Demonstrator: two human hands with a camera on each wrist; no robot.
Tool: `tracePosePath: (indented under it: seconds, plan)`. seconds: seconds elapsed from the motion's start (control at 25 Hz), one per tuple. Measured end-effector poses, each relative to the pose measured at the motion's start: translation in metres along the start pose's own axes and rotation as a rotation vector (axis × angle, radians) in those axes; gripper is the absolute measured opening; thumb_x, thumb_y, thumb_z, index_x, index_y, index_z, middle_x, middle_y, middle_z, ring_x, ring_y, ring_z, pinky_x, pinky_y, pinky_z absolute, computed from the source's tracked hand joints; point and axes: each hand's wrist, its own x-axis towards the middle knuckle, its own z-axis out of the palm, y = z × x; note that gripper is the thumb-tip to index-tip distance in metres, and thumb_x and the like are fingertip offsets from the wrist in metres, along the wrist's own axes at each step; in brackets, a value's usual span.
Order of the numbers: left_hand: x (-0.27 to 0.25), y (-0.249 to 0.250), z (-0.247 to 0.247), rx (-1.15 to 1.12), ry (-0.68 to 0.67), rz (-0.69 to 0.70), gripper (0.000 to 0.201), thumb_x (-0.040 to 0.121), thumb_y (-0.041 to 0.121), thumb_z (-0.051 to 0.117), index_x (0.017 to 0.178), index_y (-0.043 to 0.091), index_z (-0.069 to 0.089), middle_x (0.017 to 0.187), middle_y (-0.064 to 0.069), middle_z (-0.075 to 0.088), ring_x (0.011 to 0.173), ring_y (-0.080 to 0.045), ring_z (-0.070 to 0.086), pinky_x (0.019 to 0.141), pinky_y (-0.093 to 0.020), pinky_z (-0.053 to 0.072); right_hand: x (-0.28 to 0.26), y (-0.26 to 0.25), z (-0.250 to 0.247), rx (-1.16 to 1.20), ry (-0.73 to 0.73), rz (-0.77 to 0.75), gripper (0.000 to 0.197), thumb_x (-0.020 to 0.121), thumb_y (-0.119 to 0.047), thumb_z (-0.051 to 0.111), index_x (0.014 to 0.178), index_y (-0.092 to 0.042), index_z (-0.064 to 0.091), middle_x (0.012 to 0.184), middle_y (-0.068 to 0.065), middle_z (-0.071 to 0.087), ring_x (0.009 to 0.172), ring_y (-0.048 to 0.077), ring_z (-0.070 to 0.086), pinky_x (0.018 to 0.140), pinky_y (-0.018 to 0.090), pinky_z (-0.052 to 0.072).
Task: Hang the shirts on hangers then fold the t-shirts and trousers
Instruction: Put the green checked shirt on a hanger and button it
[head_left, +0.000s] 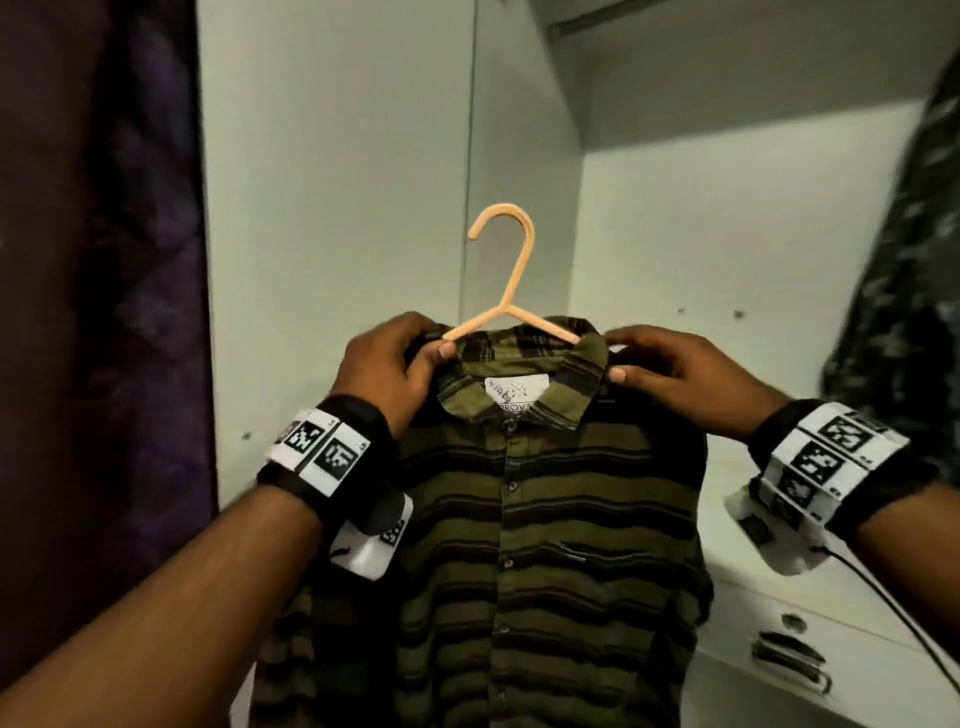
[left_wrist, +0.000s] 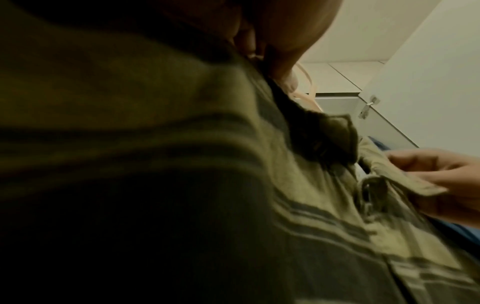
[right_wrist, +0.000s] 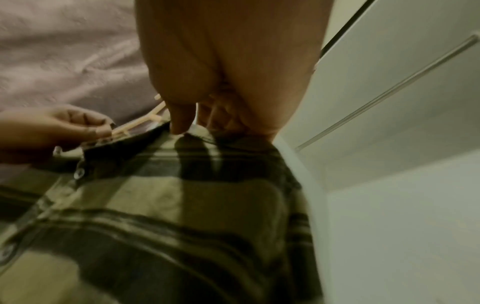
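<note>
An olive shirt (head_left: 545, 493) with dark stripes hangs buttoned on a peach plastic hanger (head_left: 511, 275), held up in front of me inside a wardrobe. My left hand (head_left: 400, 364) pinches the shirt's left shoulder and collar together with the hanger arm. On the other side, my right hand (head_left: 670, 369) pinches the right collar tip and shoulder. In the left wrist view the striped shirt (left_wrist: 182, 154) fills the picture, with the right hand (left_wrist: 441, 181) on the collar. The right wrist view shows the shirt (right_wrist: 168, 205), the hanger (right_wrist: 140, 125) and the left hand (right_wrist: 59, 127).
White wardrobe walls (head_left: 337, 182) stand behind the shirt. A dark purple garment (head_left: 98, 312) hangs at the left and a dark patterned garment (head_left: 904, 260) at the right. Below right is a white drawer unit (head_left: 810, 654) with a metal handle. A metal rail (right_wrist: 384, 92) crosses the right wrist view.
</note>
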Motion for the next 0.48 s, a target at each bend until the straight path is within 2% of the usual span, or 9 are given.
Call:
tracePosePath:
  seconds: [0.12, 0.24, 0.36, 0.48]
  plan:
    - [0.060, 0.000, 0.033, 0.052, -0.051, 0.111, 0.016, 0.090, 0.024, 0.063, 0.101, 0.013, 0.067, 0.092, -0.008, 0.069, 0.089, -0.026, 0.062, 0.075, -0.031, 0.047, 0.017, 0.030, -0.043, -0.304, 0.055, 0.096, 0.020, 0.090, -0.017, 0.065, 0.109, -0.021, 0.070, 0.101, -0.002, 0.071, 0.095, 0.013, 0.065, 0.088, 0.031, 0.050]
    - [0.111, -0.010, 0.076, 0.192, -0.219, 0.176, 0.024, 0.094, 0.026, 0.055, 0.111, 0.009, 0.058, 0.099, -0.015, 0.065, 0.092, -0.034, 0.059, 0.075, -0.035, 0.044, 0.054, 0.050, -0.063, -0.707, 0.011, 0.146, 0.020, 0.092, -0.026, 0.059, 0.109, -0.022, 0.068, 0.104, 0.010, 0.070, 0.095, 0.031, 0.064, 0.079, 0.034, 0.048]
    - [0.168, -0.019, 0.134, 0.278, -0.311, 0.146, 0.027, 0.096, 0.027, 0.052, 0.118, 0.011, 0.052, 0.106, -0.020, 0.063, 0.097, -0.037, 0.058, 0.077, -0.036, 0.043, 0.095, 0.069, -0.083, -0.940, 0.085, 0.254, 0.027, 0.094, -0.031, 0.051, 0.116, -0.026, 0.065, 0.113, 0.014, 0.064, 0.101, 0.035, 0.061, 0.077, 0.033, 0.042]
    - [0.215, -0.030, 0.188, 0.295, -0.320, 0.047, 0.025, 0.096, 0.026, 0.051, 0.117, 0.012, 0.051, 0.108, -0.021, 0.061, 0.097, -0.036, 0.056, 0.075, -0.033, 0.038, 0.134, 0.089, -0.099, -1.112, 0.093, 0.253, 0.028, 0.095, -0.030, 0.049, 0.118, -0.023, 0.063, 0.114, 0.012, 0.063, 0.101, 0.034, 0.061, 0.078, 0.034, 0.043]
